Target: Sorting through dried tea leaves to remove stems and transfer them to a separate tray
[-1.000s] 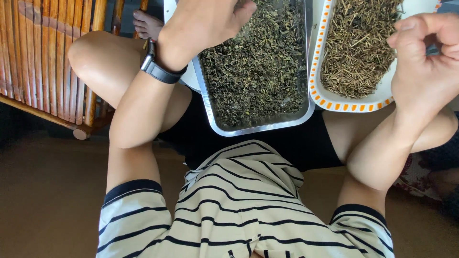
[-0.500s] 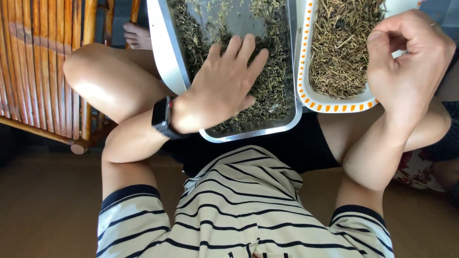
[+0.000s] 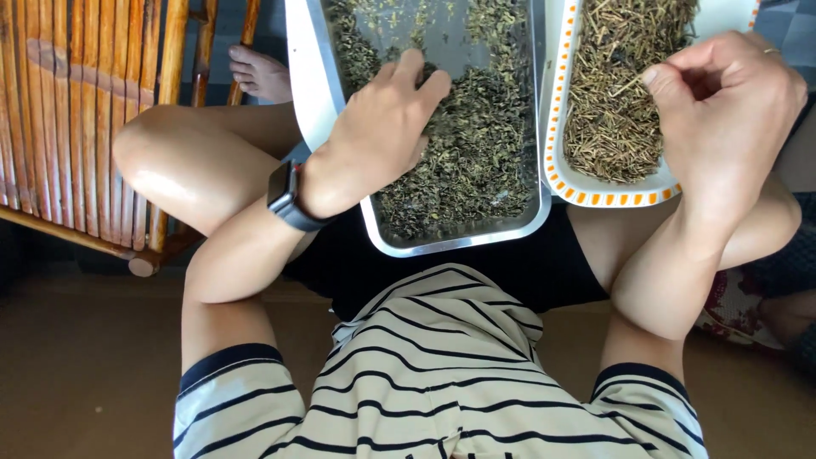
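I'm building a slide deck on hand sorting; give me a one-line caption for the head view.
Left hand presses into dried leaves in a metal tray; right hand curls above a stem-filled white dish.

A cream shirt (image 3: 442, 382) with dark stripes, black shorts (image 3: 527, 263), and a black wristwatch (image 3: 289, 197).

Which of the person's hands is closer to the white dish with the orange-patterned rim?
The right hand, curled loosely beside the dish over its right edge. The left hand is farther, resting in the dried leaves of the metal tray.
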